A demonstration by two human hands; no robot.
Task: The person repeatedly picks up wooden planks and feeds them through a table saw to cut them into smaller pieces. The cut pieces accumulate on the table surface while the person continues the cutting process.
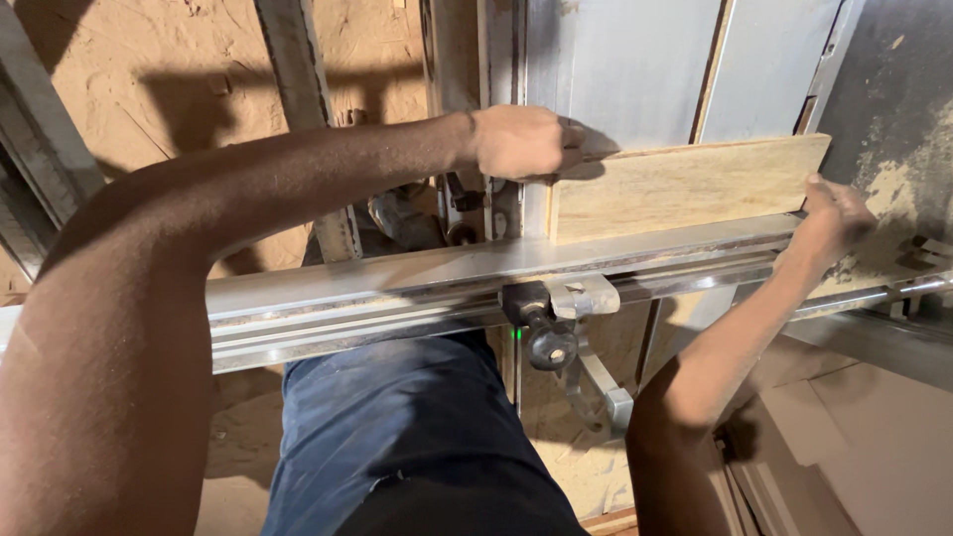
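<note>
One wooden board (685, 189); two hands, left hand (521, 142), right hand (832, 220); one metal rail (476, 288).

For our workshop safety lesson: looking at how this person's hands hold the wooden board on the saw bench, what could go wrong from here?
1. The left hand presses the board at its end; if the board slips, fingers may be pinched against the metal fence.
2. The right hand grips only the far corner, so the board might twist.
3. Sawdust underfoot could cause a slip.

Pale wooden board (685, 189) flat on saw table, against rail.
</note>
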